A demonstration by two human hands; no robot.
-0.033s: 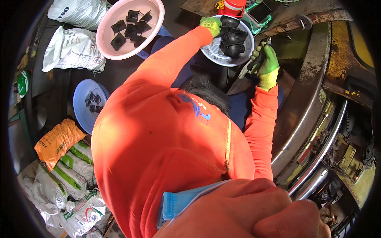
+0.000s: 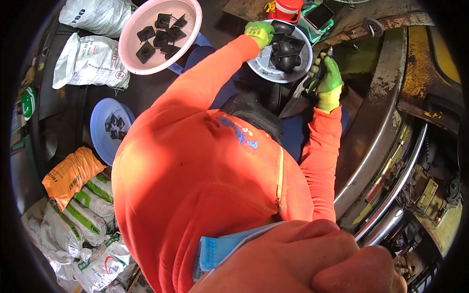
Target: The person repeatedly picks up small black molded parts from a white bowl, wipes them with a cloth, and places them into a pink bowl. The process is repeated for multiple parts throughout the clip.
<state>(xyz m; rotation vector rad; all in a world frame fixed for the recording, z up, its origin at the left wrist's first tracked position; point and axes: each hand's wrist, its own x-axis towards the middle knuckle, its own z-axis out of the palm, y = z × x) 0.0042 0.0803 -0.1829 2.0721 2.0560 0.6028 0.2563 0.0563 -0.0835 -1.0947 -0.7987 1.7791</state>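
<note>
My left hand point(image 2: 259, 34), in a yellow-green glove, is curled at the left rim of a white basket point(image 2: 265, 66). Its fingers lie against the black parts inside, and whatever they grip is hidden. Several shiny black rounded, pipe-like parts point(image 2: 286, 53) are heaped in that basket. To the right of the basket, my right hand point(image 2: 329, 78), also gloved, is closed round a dark tool point(image 2: 321, 73) with a small pale tip. The tool's kind cannot be made out.
A pink basin point(image 2: 128, 46) with several black square-ended parts is at the upper left. Below it is a blue basin point(image 2: 97, 132) with smaller black pieces. Sacks point(image 2: 85, 219) pile up at the left. A rusty metal machine frame point(image 2: 386, 93) borders my right side.
Very little differs. My left hand and the white basket have shifted slightly; my right hand keeps its hold on the dark tool.
</note>
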